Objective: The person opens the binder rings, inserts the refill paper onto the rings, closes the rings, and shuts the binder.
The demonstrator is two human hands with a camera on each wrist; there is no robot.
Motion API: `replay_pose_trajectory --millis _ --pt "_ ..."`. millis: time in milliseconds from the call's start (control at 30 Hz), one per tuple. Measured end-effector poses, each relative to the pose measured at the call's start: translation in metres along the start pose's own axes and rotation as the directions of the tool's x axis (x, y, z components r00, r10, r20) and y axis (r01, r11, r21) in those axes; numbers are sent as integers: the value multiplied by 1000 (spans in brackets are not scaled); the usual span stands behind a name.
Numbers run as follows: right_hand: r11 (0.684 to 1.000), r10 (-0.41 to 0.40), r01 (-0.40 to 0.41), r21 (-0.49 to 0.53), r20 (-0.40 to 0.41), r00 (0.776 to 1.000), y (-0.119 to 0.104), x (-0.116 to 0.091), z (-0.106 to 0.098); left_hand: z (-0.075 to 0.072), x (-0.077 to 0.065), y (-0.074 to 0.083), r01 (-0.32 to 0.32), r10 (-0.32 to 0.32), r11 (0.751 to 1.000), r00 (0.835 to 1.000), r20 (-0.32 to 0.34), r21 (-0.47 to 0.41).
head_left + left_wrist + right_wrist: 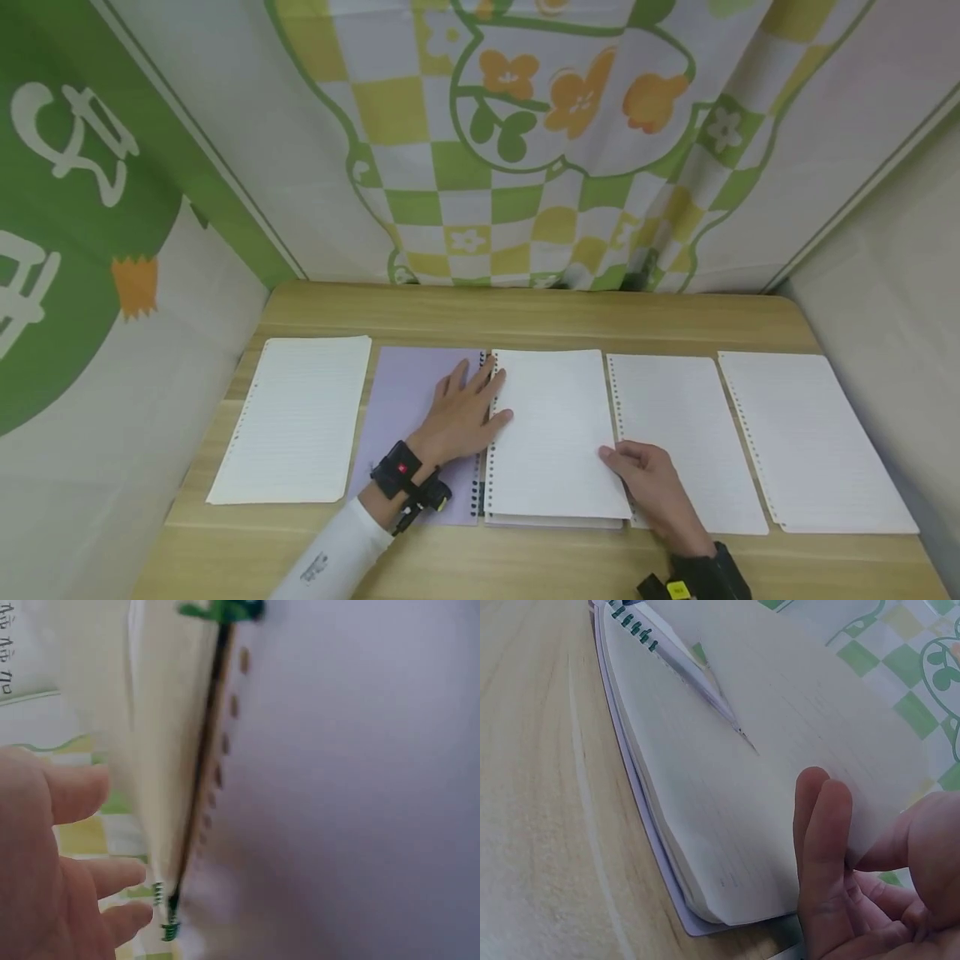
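An open loose-leaf notebook lies in the middle of the table in the head view, its lilac cover (401, 392) folded out to the left and a stack of white punched sheets (551, 425) on the right. My left hand (459, 417) spreads its fingers over the binder rings and the stack's punched edge. With thumb and fingers my right hand (656, 492) pinches the stack's right edge near the lower corner. The right wrist view shows a lifted sheet (817, 712) between those fingers. Green binder rings (221, 609) appear in the left wrist view.
A pile of lined sheets (292, 417) lies left of the notebook. Two more lined piles, a nearer one (675, 417) and a farther one (817, 442), lie to its right. A patterned curtain (525, 200) hangs behind the wooden table (525, 317).
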State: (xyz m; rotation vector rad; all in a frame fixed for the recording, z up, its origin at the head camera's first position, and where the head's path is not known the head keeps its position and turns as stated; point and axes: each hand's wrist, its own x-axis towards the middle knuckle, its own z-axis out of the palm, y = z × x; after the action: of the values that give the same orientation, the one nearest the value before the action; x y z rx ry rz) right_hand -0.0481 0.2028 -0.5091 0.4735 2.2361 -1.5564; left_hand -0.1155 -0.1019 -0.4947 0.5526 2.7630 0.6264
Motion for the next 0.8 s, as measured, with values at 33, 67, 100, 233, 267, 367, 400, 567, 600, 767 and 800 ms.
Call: replay_pose_trajectory --millis 33,67,100,233,267,367,400,567,600,767,800 --pt "1000 -1 1 -5 0 1000 1 0 0 -1 -5 2 -13 13 1000 1000 3 -1" --pt "1000 1 -1 -8 2 1000 1 0 0 -3 -11 3 -29 29 1000 1000 8 -6" --pt "1000 2 -2 -10 3 1000 2 0 1 -3 -17 4 -46 46 999 999 20 -10" --pt "1000 0 0 -30 10 1000 2 0 1 0 -47 8 -114 115 993 988 99 -19" --pt "999 -4 4 -39 11 1000 2 0 1 2 -53 8 -134 136 991 984 114 -23" --pt "998 -15 15 -62 11 1000 0 0 1 8 -70 8 -177 176 984 973 150 -10" --pt "997 -21 22 -70 11 1000 0 1 0 10 -75 8 -188 187 982 970 153 -6" --pt "992 -38 38 -118 4 999 0 1 -1 17 -89 9 -203 198 979 969 145 20" --pt "991 -41 41 -129 5 999 0 1 -1 18 -91 9 -202 197 979 970 144 21" --pt "985 -53 52 -167 4 999 1 0 -4 23 -93 10 -191 185 981 972 145 25" --pt "983 -56 55 -173 1 998 1 0 -5 24 -93 9 -190 184 981 972 146 27"
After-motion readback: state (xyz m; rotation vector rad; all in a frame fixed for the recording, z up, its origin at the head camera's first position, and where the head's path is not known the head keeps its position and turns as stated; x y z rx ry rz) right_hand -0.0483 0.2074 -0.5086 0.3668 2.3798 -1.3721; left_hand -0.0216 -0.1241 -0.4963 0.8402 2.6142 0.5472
